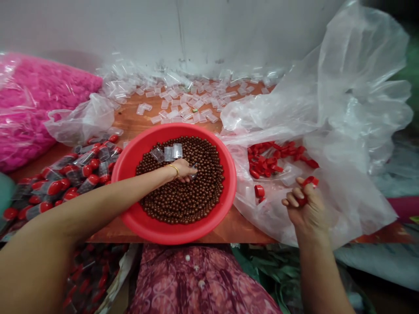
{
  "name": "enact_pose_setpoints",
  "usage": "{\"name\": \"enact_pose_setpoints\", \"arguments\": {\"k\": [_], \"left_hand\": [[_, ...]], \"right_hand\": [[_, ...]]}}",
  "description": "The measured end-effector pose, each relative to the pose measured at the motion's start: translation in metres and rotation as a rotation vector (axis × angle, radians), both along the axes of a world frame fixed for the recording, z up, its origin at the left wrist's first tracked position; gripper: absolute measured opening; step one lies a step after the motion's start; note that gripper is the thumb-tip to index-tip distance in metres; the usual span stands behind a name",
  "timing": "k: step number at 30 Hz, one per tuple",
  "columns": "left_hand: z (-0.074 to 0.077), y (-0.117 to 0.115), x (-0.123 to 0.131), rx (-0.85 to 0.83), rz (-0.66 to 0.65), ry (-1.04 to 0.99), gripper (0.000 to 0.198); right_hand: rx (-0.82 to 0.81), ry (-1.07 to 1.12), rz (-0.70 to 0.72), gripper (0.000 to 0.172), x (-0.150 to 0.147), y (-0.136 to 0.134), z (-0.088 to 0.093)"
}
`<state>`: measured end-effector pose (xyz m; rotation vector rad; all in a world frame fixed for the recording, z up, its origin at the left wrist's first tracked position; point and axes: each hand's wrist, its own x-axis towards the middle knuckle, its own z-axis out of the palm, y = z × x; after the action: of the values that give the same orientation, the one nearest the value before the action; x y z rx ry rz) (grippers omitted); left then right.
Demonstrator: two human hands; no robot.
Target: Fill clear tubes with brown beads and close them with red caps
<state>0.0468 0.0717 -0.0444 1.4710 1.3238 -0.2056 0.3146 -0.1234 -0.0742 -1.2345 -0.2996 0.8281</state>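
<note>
A red bowl (131, 161) full of small brown balls (183, 200) sits at the table's front edge. My left hand (186, 169) reaches into it, fingers closed on a small clear tube (194, 170) pressed into the balls. Three more clear tubes (168, 153) lie on the balls at the far side. My right hand (304, 203) hovers over a clear plastic sheet (327, 131), fingers curled round red caps (309, 181). A pile of red caps (271, 159) lies on that sheet, and a single cap (259, 190) rests nearer me.
Filled tubes with red caps (72, 174) are heaped left of the bowl. Empty clear tubes (183, 102) are strewn along the wall at the back. A pink-filled plastic bag (29, 109) stands far left. The table edge (235, 231) runs just under the bowl.
</note>
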Motion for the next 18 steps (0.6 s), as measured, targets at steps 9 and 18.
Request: {"name": "enact_pose_setpoints", "arguments": {"k": [9, 18], "left_hand": [[-0.01, 0.01, -0.013, 0.002, 0.245, -0.563, 0.035], [0.02, -0.012, -0.036, -0.014, 0.19, -0.88, 0.053]], "right_hand": [[-0.047, -0.092, 0.164, 0.037, -0.023, 0.006, 0.013], [0.029, -0.401, 0.352, 0.033, -0.071, 0.036, 0.046]]}}
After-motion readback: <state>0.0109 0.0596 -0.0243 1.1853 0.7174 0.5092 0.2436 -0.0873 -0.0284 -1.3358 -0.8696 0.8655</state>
